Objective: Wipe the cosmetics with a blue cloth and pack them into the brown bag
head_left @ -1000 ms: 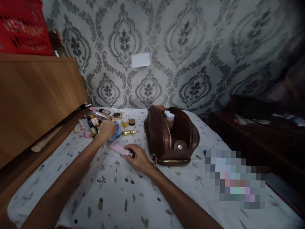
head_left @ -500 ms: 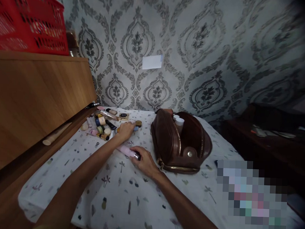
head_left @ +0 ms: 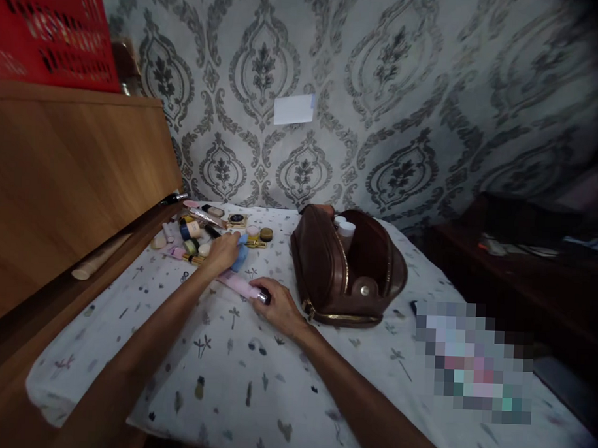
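My right hand is closed around the dark-and-silver cap end of a pale pink tube, held low over the patterned cloth. The tube's other end points left, beneath my left hand. That hand is closed on a small soft-looking blue item, its exact kind unclear. Beside it lies a pile of cosmetics, among them a navy-banded jar, gold-and-black tubes and a small gold-lidded pot. To the right stands a brown cosmetic bag, unzipped, with white-capped bottles inside.
A wooden cabinet borders the left side, a red basket on top. Patterned wallpaper backs the cloth-covered table. A blurred-out object lies at right, near a dark piece of furniture.
My left hand has moved left, toward the pile, and the blue item has shifted left with it. My right hand keeps its grip on the pink tube. The view has shifted slightly.
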Demonstrator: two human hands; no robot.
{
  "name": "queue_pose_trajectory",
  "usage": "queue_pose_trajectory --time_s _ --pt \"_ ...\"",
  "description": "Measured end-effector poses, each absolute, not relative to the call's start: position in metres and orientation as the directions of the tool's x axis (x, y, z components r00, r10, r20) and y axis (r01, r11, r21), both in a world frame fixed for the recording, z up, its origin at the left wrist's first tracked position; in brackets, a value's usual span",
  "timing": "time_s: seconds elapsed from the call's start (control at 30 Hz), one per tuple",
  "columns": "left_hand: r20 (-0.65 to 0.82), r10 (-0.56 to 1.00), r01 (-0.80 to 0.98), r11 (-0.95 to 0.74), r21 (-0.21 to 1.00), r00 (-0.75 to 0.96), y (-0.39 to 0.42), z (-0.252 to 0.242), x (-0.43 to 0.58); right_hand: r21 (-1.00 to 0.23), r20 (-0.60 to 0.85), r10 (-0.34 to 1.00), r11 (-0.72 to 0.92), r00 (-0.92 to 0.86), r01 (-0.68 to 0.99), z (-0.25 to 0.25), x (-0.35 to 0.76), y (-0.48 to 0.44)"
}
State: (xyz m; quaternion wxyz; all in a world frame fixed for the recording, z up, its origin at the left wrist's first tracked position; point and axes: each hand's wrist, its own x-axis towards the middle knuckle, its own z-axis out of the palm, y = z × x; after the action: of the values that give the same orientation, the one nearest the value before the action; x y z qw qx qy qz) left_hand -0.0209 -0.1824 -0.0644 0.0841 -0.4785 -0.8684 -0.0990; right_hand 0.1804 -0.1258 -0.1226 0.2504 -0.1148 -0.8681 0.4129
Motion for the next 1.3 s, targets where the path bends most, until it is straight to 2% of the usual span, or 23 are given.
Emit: queue_pose_trajectory --time_s 0.2,0.47,0.63,0.87,0.93,1.0,1.07,1.17,1.23,1.3 --pt "0.291 0.865 0.906 0.347 0.242 -0.409 -0.177 -0.061 -0.028 -0.76 0.355 0.4 0.65 -0.845 -0.012 -0.122 0.181 -0.126" --pt "0.361 0.91 0.906 0.037 0.423 -0.206 -0.158 -0.087 -0.015 -0.75 0.358 0.395 0.662 -0.846 -0.008 -0.121 0.182 -0.127" --pt "0.394 0.859 0.805 0.035 0.592 -0.327 -0.149 -0.094 -0.019 -0.744 0.351 0.397 0.668 -0.848 0.005 -0.12 0.182 -0.126" --pt "0.43 0.748 0.763 0.154 0.628 -0.505 -0.172 -0.086 -0.038 -0.764 0.33 0.414 0.645 -0.848 0.017 -0.117 0.183 -0.127" --pt "0.439 0.751 0.786 0.168 0.595 -0.493 -0.185 -0.084 -0.034 -0.768 0.333 0.408 0.64 -0.85 0.007 -0.118 0.183 -0.126" --pt "0.459 0.787 0.854 0.159 0.495 -0.413 -0.199 -0.084 -0.021 -0.761 0.354 0.405 0.648 -0.843 -0.009 -0.121 0.182 -0.125" --pt "0.464 0.849 0.941 0.103 0.324 -0.252 -0.213 -0.087 -0.001 -0.747 0.385 0.416 0.665 -0.824 -0.013 -0.124 0.18 -0.123" --pt "0.387 0.922 0.999 -0.029 0.036 0.013 -0.228 -0.096 0.026 -0.718 0.42 0.46 0.696 -0.782 0.024 -0.131 0.176 -0.121" --pt "0.352 0.934 0.998 -0.052 -0.026 0.058 -0.232 -0.102 0.036 -0.698 0.432 0.474 0.714 -0.767 0.048 -0.135 0.174 -0.119" --pt "0.344 0.938 0.999 -0.038 -0.024 0.043 -0.234 -0.105 0.036 -0.684 0.438 0.471 0.727 -0.766 0.056 -0.137 0.174 -0.118"
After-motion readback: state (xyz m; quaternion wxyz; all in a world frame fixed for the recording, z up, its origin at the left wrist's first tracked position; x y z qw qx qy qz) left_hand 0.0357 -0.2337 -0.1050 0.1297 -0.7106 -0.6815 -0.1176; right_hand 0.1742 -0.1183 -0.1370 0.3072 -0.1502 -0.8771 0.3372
